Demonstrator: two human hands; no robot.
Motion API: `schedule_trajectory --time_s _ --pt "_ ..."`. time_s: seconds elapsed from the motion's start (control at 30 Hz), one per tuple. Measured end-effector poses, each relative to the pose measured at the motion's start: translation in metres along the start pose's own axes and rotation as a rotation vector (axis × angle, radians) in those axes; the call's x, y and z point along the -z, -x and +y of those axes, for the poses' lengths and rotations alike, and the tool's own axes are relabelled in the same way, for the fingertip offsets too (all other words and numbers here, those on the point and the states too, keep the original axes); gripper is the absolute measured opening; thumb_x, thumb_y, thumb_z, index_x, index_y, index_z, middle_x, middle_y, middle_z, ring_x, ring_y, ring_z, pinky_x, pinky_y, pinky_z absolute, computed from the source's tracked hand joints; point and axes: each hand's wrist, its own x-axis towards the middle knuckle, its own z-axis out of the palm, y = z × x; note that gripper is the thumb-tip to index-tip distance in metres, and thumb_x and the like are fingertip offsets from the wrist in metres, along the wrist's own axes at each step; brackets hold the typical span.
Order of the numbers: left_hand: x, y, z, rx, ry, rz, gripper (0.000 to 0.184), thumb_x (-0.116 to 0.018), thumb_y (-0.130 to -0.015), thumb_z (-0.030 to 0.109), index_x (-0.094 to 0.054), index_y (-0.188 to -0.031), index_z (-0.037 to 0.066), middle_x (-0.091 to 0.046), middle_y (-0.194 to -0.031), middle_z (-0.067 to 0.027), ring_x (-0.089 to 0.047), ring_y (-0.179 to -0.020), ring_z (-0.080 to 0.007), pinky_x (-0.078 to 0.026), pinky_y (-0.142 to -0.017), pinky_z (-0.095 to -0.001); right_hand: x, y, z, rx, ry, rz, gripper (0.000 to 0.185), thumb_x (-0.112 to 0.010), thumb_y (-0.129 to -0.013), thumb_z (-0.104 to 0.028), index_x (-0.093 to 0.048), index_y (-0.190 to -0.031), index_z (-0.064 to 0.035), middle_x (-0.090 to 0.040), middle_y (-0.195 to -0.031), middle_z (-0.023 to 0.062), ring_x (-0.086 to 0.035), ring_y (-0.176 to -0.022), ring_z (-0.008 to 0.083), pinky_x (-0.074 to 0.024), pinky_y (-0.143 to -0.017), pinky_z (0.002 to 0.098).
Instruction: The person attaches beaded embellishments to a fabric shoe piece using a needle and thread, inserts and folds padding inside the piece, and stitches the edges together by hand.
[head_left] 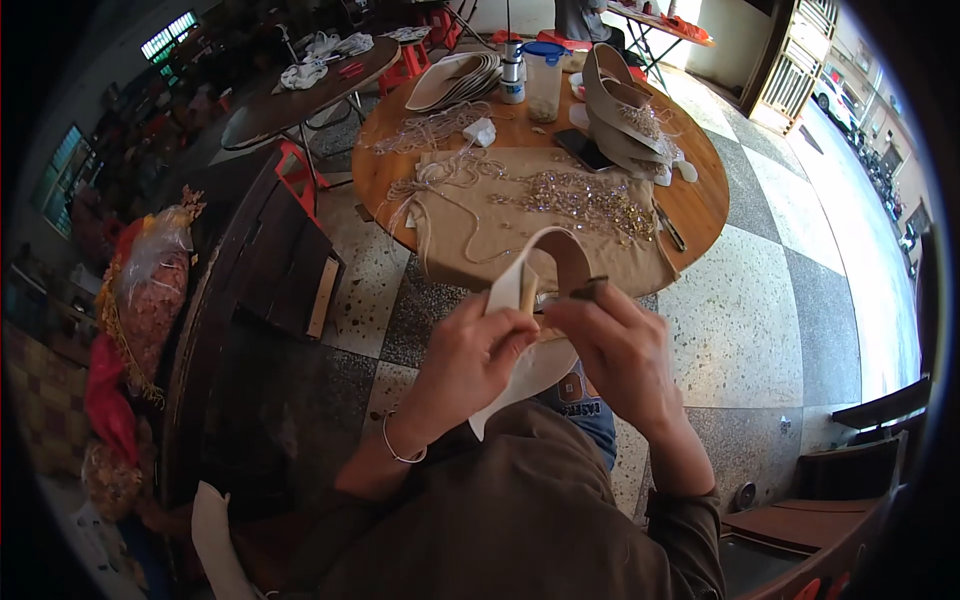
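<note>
In front of my chest, my left hand (470, 350) is closed around one side of a pale curved strip (506, 288) of leather-like material. The strip arches up into a loop with a brown inner face, and its lower end hangs below my hands. My right hand (625, 350) is pinched at the loop's other side, close to my left fingertips. A small dark tool (590, 289) sticks out of the right fingers; its tip is hidden, so its kind is unclear. Just beyond lies a tan cloth (470, 250) with shiny loose beads (590, 200) on it.
The round wooden table (715, 190) carries bead strings (430, 130), stacked pale pieces (455, 80), more curved pieces (622, 120), a dark phone (583, 150), a blue-lidded jug (543, 90) and a pen-like tool (670, 225). A dark wooden cabinet (270, 240) stands at left.
</note>
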Motion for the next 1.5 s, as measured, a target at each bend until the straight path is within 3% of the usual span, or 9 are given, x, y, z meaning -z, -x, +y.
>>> schedule_trajectory --time_s 0.23,0.37,0.6,0.73,0.77,0.97,1.27,1.33,1.5 --pt "0.002 0.000 -0.014 0.141 0.123 0.056 0.010 -0.070 -0.081 0.009 -0.069 -0.090 0.004 -0.063 -0.084 -0.0132 -0.063 -0.077 -0.0251 -0.048 -0.068 -0.0327 -0.013 0.016 -0.012 0.016 -0.013 -0.099 0.011 -0.064 -0.078 -0.008 -0.061 -0.088 -0.0108 -0.048 -0.074 0.0049 -0.058 -0.060 0.0225 -0.0450 -0.050 0.0340" --pt "-0.010 0.003 -0.014 -0.153 -0.129 0.068 0.009 -0.069 -0.081 0.011 -0.069 -0.087 0.004 -0.059 -0.079 -0.0125 -0.060 -0.067 -0.0295 -0.049 -0.066 -0.0364 -0.007 0.009 -0.014 -0.067 0.005 -0.065 0.014 -0.067 -0.077 -0.005 -0.064 -0.090 -0.0086 -0.055 -0.079 0.0067 -0.060 -0.060 0.0242 -0.0472 -0.051 0.0354" --pt "-0.001 0.006 -0.020 0.152 0.214 0.077 0.011 -0.070 -0.081 0.010 -0.070 -0.089 0.003 -0.066 -0.081 -0.0117 -0.064 -0.074 -0.0232 -0.050 -0.070 -0.0317 -0.022 0.024 -0.024 -0.038 0.052 -0.164 0.014 -0.061 -0.079 -0.007 -0.059 -0.092 -0.0081 -0.049 -0.080 0.0048 -0.061 -0.063 0.0198 -0.0468 -0.048 0.0339" --pt "-0.007 0.010 -0.024 0.202 0.236 0.034 0.011 -0.070 -0.081 0.010 -0.070 -0.088 0.002 -0.067 -0.081 -0.0111 -0.064 -0.076 -0.0224 -0.049 -0.071 -0.0313 -0.036 0.035 -0.026 0.002 0.060 -0.263 0.030 -0.061 -0.069 -0.006 -0.059 -0.099 -0.0062 -0.048 -0.081 0.0058 -0.061 -0.065 0.0206 -0.0488 -0.052 0.0336" --pt "-0.007 0.011 -0.025 0.197 0.231 0.032 0.010 -0.070 -0.081 0.010 -0.069 -0.088 0.002 -0.067 -0.081 -0.0108 -0.064 -0.076 -0.0227 -0.049 -0.071 -0.0316 -0.037 0.035 -0.021 -0.011 -0.037 -0.254 0.027 -0.063 -0.076 -0.008 -0.062 -0.103 -0.0055 -0.052 -0.081 0.0069 -0.062 -0.067 0.0215 -0.0496 -0.055 0.0337" --pt "0.003 0.011 -0.013 0.083 0.079 0.142 0.006 -0.066 -0.084 0.008 -0.065 -0.087 0.003 -0.065 -0.080 -0.0101 -0.062 -0.077 -0.0251 -0.048 -0.069 -0.0348 -0.032 0.021 -0.004 -0.537 -0.608 -0.037 0.019 -0.069 -0.085 -0.016 -0.070 -0.102 -0.0091 -0.060 -0.081 0.0076 -0.063 -0.071 0.0188 -0.0485 -0.059 0.0302" --pt "-0.001 0.015 -0.004 0.025 0.002 0.064 0.007 -0.065 -0.082 0.007 -0.064 -0.088 0.004 -0.065 -0.082 -0.0099 -0.061 -0.079 -0.0278 -0.047 -0.072 -0.0358 -0.053 0.030 0.015 -0.348 -0.554 0.166 0.010 -0.069 -0.085 -0.012 -0.069 -0.092 -0.0047 -0.060 -0.082 0.0050 -0.053 -0.071 0.0124 -0.0428 -0.064 0.0245" --pt "0.005 0.014 -0.007 0.000 0.014 0.006 0.008 -0.065 -0.082 0.008 -0.064 -0.089 0.005 -0.063 -0.083 -0.0106 -0.060 -0.079 -0.0295 -0.047 -0.071 -0.0375 -0.034 0.022 0.019 -0.507 -0.804 0.385 0.006 -0.066 -0.088 -0.010 -0.064 -0.089 -0.0045 -0.061 -0.084 0.0031 -0.051 -0.072 0.0088 -0.0413 -0.066 0.0234" --pt "0.022 0.014 -0.020 0.002 -0.041 -0.046 0.008 -0.065 -0.080 0.007 -0.063 -0.088 0.005 -0.061 -0.082 -0.0113 -0.060 -0.079 -0.0304 -0.048 -0.070 -0.0378 0.058 0.019 0.061 -0.413 -0.976 0.833 0.013 -0.053 -0.097 -0.015 -0.061 -0.098 -0.0041 -0.061 -0.097 0.0032 -0.047 -0.072 0.0054 -0.0393 -0.067 0.0202"
